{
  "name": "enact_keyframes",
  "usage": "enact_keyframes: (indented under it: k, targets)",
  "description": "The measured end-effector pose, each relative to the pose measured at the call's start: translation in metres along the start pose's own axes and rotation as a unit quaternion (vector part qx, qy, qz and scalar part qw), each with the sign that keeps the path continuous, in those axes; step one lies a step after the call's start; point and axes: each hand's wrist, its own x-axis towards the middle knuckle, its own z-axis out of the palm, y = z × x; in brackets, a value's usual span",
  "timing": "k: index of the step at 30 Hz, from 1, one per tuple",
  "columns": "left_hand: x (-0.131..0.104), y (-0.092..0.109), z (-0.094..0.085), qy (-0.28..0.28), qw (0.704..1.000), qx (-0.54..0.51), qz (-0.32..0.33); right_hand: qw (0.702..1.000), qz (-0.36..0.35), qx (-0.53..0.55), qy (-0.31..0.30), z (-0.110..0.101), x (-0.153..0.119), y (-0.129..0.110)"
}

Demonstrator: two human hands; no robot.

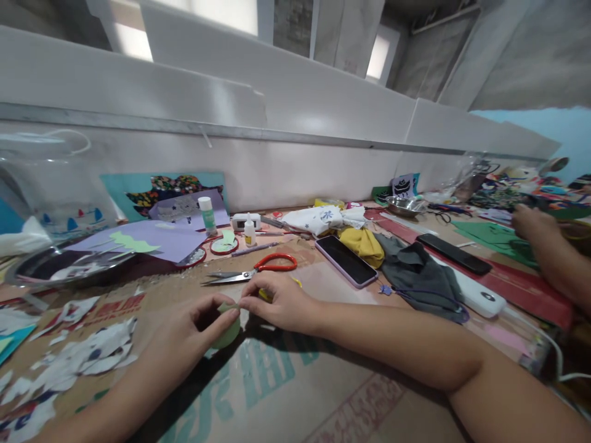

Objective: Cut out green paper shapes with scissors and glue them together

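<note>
My left hand (202, 329) pinches a small rounded piece of light green paper (229, 336) between thumb and fingers. Close against it, my right hand (281, 303) is closed, with thumb and forefinger pinched at the paper's upper edge. Part of a yellow thing (265, 295) shows under the right hand; its kind is hidden. Just beyond both hands lies a pair of scissors (276, 263) with orange-red handles, blades pointing left. Under my hands is a printed cardboard sheet (295, 394).
Left are torn fabric scraps (99, 351) and a metal bowl (28, 274) under purple paper (180, 237). Behind stand a glue stick (207, 215) and a small bottle (250, 231). Right lie a phone (346, 261), grey cloth (418, 280) and another person's arm (554, 252).
</note>
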Motion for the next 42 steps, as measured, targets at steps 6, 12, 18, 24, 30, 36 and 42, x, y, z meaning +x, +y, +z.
enact_keyframes:
  k: [6,12,18,24,30,36,42]
  targets:
    - [0.0006,-0.0013,0.0002,-0.024,0.999,-0.001,-0.023,1.0,-0.022,-0.012,-0.002,0.0008,-0.0003,0.0005]
    - [0.0002,-0.0035,0.0011,-0.001,1.0,0.018,-0.024,0.999,0.022,0.008,0.023,-0.0021,0.0012,0.0018]
    - [-0.0012,-0.0011,-0.0004,-0.003,1.0,0.004,-0.019,1.0,-0.018,0.009,0.011,-0.0003,0.0003,0.0002]
    - [-0.0017,-0.0056,0.0014,-0.005,1.0,-0.009,-0.006,0.999,-0.023,-0.014,0.022,0.0009,0.0,0.0019]
    - [-0.0028,-0.0061,0.0017,-0.002,1.0,-0.002,0.01,0.999,-0.025,-0.013,0.02,0.0013,-0.0001,0.0031]
    - [-0.0023,-0.0023,-0.0001,-0.012,1.0,0.004,-0.005,1.0,-0.013,-0.008,0.025,0.0009,0.0001,0.0026]
    - [-0.0003,-0.0046,0.0021,-0.028,1.0,-0.009,0.003,0.999,-0.003,-0.01,0.039,-0.0004,-0.0004,0.0011]
